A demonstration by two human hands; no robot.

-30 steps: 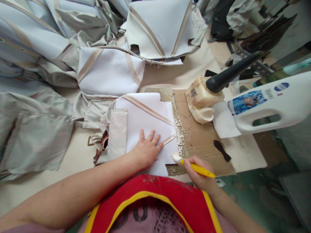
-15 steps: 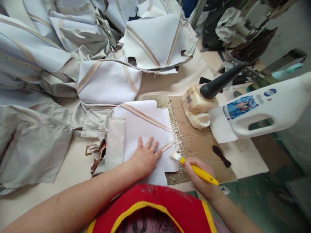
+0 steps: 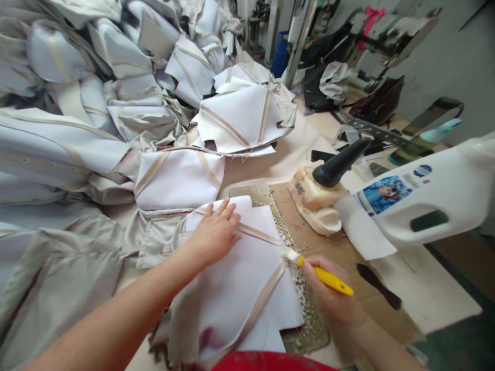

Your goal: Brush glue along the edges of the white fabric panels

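My left hand (image 3: 217,232) lies with fingers stretched over the upper part of a white fabric panel (image 3: 247,273), across one beige strip (image 3: 257,233). A second beige strip (image 3: 263,304) runs from the panel's right edge down toward me. My right hand (image 3: 328,288) is closed round the yellow handle of a brush (image 3: 327,280). Its pale bristles touch the panel's right edge, where the two strips come close together. Under that edge lies a board crusted with dried flakes (image 3: 309,314).
A crusted container with a black handle (image 3: 315,198) stands on cardboard (image 3: 284,203). Right of it are a large white jug (image 3: 436,201) and a dark flat tool (image 3: 379,286). Heaped white and grey sewn pieces (image 3: 135,98) fill the left and back. A sewing machine (image 3: 398,36) stands behind.
The camera view has tilted up. My left hand has moved from the panel's lower middle to its upper part. The brush has gone up along the right edge, and more of the lower strip shows.
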